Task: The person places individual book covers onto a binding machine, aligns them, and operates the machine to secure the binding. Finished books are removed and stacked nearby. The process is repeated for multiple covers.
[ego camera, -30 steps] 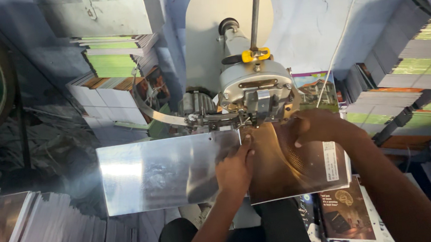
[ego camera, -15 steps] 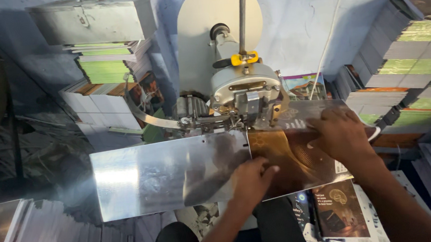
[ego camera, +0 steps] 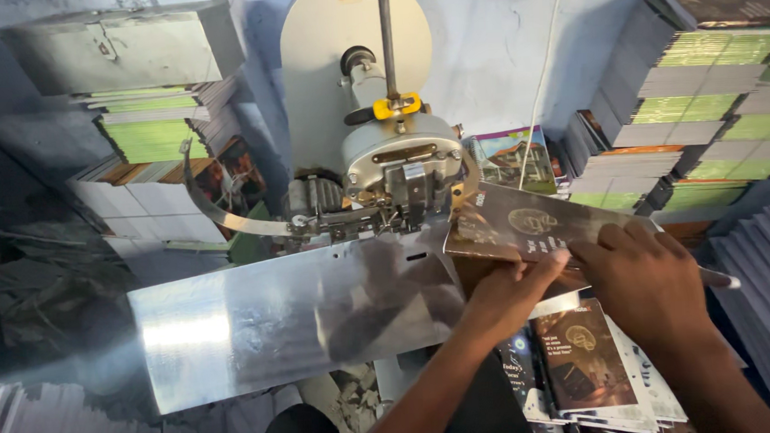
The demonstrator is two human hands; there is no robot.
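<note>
- Head view, centre right: the left hand (ego camera: 514, 291) lies with fingers together and flat, its fingertips pressed on the near edge of a brown glossy booklet (ego camera: 535, 226); it clamps nothing.
- The right hand (ego camera: 647, 275) sits just beside it to the right, knuckles up, fingers curled down over the booklet's lower right edge; whether they pinch it underneath I cannot tell.
- The booklet is a thin, stiff, rectangular cover, tilted so that its left corner slides under the stitching machine head (ego camera: 400, 167), touching the metal there.
- The machine head is rounded grey cast metal with a yellow clip on a vertical rod above it, backed by a pale round disc at upper centre.
- A flat sheet-metal table (ego camera: 268, 324), shiny and scuffed, spans the centre left; its long straight edges are bare, and its left half offers open surface.
- A curved metal strip (ego camera: 218, 212) arcs from the machine toward upper left.
- Below the hands, lower right, a loose pile of finished booklets (ego camera: 586, 364) fans out, overlapping.
- Squared stacks of printed paper (ego camera: 695, 104) with green and grey edges crowd the upper right; similar stacks (ego camera: 148, 132) fill the upper left, leaving little room along either side.
</note>
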